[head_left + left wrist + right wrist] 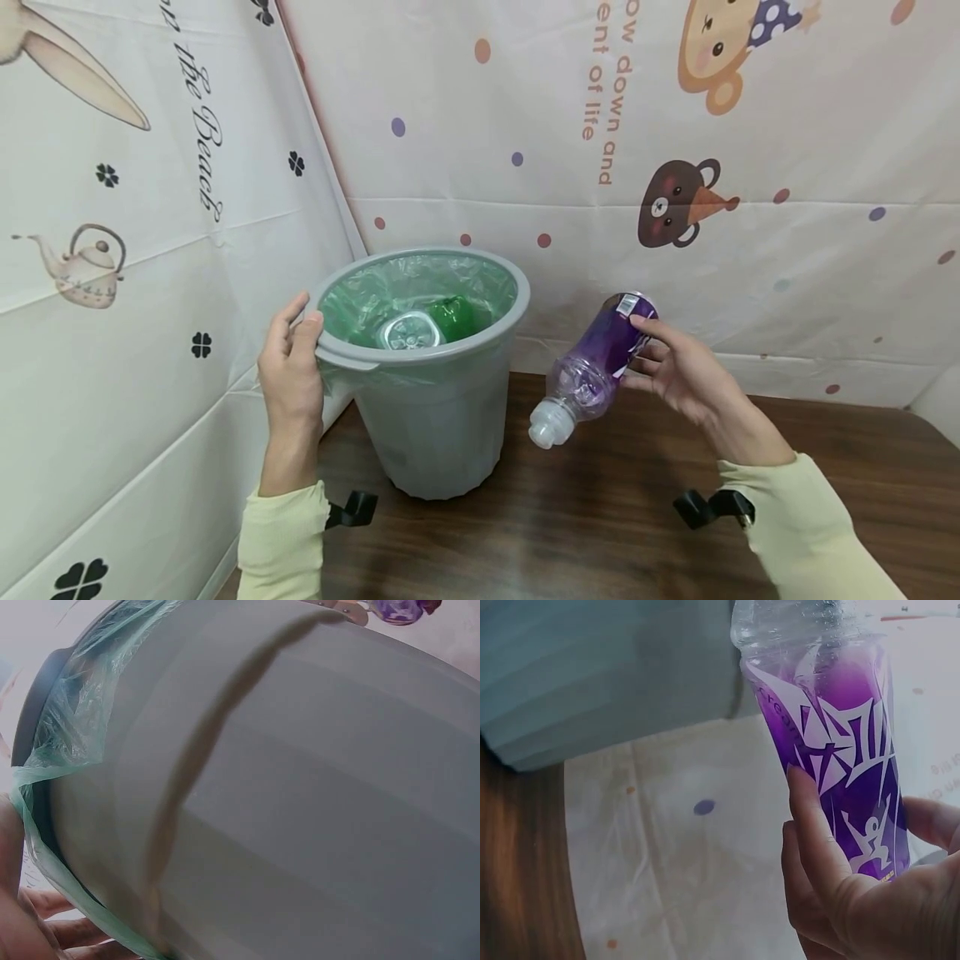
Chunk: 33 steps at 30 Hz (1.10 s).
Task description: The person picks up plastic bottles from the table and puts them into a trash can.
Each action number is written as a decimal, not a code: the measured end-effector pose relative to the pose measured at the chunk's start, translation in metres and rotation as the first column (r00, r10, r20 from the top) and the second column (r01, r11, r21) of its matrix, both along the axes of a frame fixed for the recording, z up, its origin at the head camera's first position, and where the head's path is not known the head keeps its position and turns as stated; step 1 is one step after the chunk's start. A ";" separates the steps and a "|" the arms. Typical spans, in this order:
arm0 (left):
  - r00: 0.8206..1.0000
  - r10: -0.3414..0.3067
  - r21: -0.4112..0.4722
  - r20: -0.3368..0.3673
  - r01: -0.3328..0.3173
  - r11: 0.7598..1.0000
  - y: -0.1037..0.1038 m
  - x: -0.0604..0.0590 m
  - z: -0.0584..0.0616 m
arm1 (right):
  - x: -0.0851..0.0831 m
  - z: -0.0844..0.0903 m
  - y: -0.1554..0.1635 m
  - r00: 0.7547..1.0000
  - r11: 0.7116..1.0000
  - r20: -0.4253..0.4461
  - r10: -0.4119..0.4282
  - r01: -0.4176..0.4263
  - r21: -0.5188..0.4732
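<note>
A grey trash can (442,425) stands on the table, its green plastic liner (352,296) folded over the rim. My left hand (292,367) grips the rim on the left side; the left wrist view shows its fingers (75,932) by the liner's edge. Inside lie a clear bottle (410,332), base up, and something shiny green (453,318). To the right of the can, my right hand (686,371) holds a clear plastic bottle with a purple label (840,757) above the table. The bottle tilts, its white cap (552,423) pointing down and left.
The brown wooden table (585,517) runs up to a printed cloth (450,167) at the back. Another printed cloth (172,392) hangs close along the left side, near the can. Black straps with camera mounts (708,508) sit at both wrists.
</note>
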<state>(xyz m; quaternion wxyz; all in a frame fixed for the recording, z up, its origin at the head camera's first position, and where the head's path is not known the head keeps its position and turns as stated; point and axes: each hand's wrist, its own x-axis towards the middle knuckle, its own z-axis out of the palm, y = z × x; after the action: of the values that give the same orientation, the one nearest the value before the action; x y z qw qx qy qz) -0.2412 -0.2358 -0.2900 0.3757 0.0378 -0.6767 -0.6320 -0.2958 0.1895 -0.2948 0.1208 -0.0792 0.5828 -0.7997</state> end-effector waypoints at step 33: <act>1.000 0.020 -0.018 0.018 -0.020 1.000 0.000 0.000 0.000 | 0.010 0.073 -0.043 0.999 0.978 -0.004 0.045 -0.045 -0.202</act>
<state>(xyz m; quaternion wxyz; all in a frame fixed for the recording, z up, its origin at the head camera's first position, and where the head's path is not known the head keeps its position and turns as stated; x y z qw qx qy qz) -0.2415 -0.2354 -0.2904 0.3761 0.0471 -0.6852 -0.6219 -0.2856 0.1469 -0.2223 0.1306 -0.1040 0.4967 -0.8517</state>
